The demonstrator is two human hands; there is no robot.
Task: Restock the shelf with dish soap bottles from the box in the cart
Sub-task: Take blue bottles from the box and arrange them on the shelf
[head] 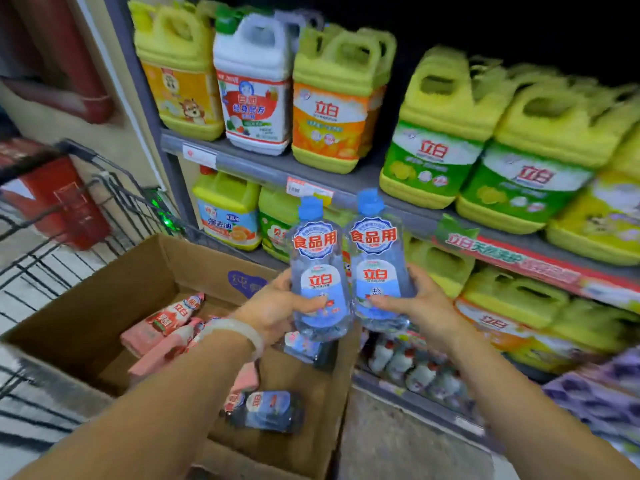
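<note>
I hold two clear dish soap bottles with blue caps upright, side by side, in front of the shelves. My left hand (277, 306) grips the left bottle (317, 268) round its lower body. My right hand (420, 299) grips the right bottle (377, 261) the same way. Below them the open cardboard box (104, 296) sits in the wire cart (86, 216). It holds several pink bottles (169, 317) lying flat and two more clear blue-label bottles (268, 412). The shelf (263, 168) stands to the right of the cart.
Large yellow and white jugs (332, 109) fill the upper shelf rows. Small white bottles (408, 365) stand on the low shelf beside the box. Purple packs (595, 393) lie at the lower right. A red box (62, 199) stands beyond the cart at the left.
</note>
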